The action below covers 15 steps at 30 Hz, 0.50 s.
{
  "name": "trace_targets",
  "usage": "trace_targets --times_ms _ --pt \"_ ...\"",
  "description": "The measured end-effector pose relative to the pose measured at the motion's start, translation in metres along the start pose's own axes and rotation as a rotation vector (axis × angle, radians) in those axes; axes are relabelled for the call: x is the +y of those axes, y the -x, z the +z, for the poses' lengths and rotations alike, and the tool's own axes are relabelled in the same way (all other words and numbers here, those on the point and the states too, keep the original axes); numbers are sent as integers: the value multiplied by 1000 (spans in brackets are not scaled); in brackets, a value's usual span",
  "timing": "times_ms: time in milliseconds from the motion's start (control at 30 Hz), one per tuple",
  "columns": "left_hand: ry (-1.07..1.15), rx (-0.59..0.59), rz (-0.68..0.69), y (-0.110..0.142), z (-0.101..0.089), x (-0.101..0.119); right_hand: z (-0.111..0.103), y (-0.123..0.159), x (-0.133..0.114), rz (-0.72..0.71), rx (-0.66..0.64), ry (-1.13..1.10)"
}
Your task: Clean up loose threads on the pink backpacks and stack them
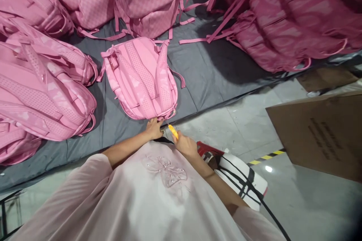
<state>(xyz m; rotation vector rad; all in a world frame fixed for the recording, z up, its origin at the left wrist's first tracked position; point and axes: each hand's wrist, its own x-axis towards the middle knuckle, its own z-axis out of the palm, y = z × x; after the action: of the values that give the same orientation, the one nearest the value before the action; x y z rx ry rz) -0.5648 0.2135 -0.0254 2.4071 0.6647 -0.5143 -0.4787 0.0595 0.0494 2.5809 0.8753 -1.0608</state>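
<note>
A pink backpack [140, 77] lies straps-up on the grey cloth-covered table [209, 71], its lower end at the table's near edge. My left hand [154, 128] is closed on that lower edge of the backpack. Just to the right, my right hand [183, 144] is closed around a small yellow tool [173, 131], whose tip points toward the backpack's bottom corner. What kind of tool it is I cannot make out.
Piles of pink backpacks [42, 94] crowd the table's left, back and right [294, 19]. A brown cardboard box [322, 131] stands on the pale floor at the right. A red and white object with black straps [240, 177] sits beside my right arm.
</note>
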Motion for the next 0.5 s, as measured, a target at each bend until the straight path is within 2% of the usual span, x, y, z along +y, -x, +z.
trace_targets --times_ms 67,133,233,333,433,500 --pt "-20 -3 35 3 -7 6 5 -9 -4 42 27 -3" --pt "-37 43 101 5 -16 8 10 -14 -6 44 34 -26" --pt "-159 242 154 -8 -27 5 16 -16 -7 15 6 -89" --pt "-288 394 61 -39 -33 0 15 -17 -8 14 -2 -168" --pt "-183 478 37 -70 -46 5 8 -16 -11 33 52 -264" --pt "35 547 26 -79 -69 17 -1 -11 -14 25 128 -337"
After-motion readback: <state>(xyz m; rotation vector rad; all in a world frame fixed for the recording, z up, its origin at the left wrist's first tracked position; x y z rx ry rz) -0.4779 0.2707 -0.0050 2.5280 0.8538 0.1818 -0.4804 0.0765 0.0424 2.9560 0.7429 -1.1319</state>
